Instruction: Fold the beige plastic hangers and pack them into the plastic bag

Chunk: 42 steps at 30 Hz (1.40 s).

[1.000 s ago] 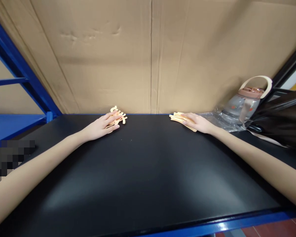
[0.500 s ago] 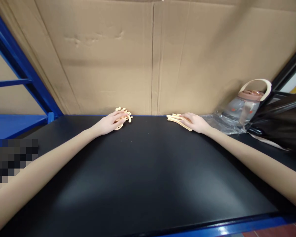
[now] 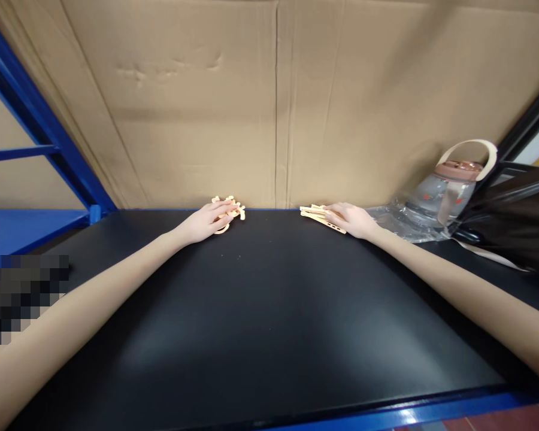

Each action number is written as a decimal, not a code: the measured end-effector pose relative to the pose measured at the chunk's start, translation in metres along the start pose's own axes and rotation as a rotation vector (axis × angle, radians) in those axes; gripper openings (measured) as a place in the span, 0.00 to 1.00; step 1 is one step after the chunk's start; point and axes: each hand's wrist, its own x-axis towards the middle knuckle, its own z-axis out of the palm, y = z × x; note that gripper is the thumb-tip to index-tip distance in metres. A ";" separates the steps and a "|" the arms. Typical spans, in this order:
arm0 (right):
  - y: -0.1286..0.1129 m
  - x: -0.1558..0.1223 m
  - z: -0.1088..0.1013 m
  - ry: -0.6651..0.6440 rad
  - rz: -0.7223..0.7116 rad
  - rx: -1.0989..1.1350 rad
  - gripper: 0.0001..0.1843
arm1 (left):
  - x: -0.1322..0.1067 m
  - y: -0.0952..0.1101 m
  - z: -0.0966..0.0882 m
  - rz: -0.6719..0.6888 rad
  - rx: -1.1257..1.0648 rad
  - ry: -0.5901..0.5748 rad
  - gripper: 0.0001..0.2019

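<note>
At the far edge of the black tabletop (image 3: 269,311), my left hand (image 3: 204,222) is closed over a small pile of cream curved pieces (image 3: 241,213), its thumb on the near side and its fingers across the top. Short rounded ends and a curved loop poke out around it; the palm hides the rest. To the right, my right hand (image 3: 353,220) grips a bundle of cream flat strips (image 3: 312,212), which point leftward out of the fingers. Small slots show along the nearest strip. What these pieces belong to cannot be made out.
A cardboard wall (image 3: 197,137) stands right behind the table. On the right are a clear bottle (image 3: 444,191) with a brown lid and cream handle, crumpled clear plastic (image 3: 390,221) and a black bag (image 3: 516,221). A blue metal frame (image 3: 78,173) rises on the left.
Both hands have shifted slightly with their pieces, the left one a little rightward and the right one a little leftward. The strips under my right hand have tilted, and slots now show.
</note>
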 end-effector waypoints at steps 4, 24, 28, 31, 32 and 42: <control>-0.007 0.009 0.003 -0.011 -0.050 -0.006 0.26 | 0.006 0.008 0.002 0.030 0.014 0.001 0.31; -0.029 -0.009 -0.008 0.400 0.011 -0.137 0.22 | -0.002 0.016 -0.005 -0.180 0.119 0.133 0.29; -0.054 -0.024 -0.009 0.321 -0.083 -0.083 0.19 | -0.003 0.015 -0.004 -0.181 0.083 0.162 0.28; -0.066 -0.028 -0.006 0.140 -0.201 0.029 0.16 | -0.004 0.015 -0.003 -0.250 0.106 0.213 0.27; -0.066 -0.028 -0.004 0.104 -0.209 0.050 0.15 | -0.004 0.016 -0.003 -0.275 0.122 0.224 0.27; -0.061 -0.027 -0.002 0.148 -0.150 0.033 0.14 | -0.011 0.045 -0.019 -0.369 0.479 0.318 0.20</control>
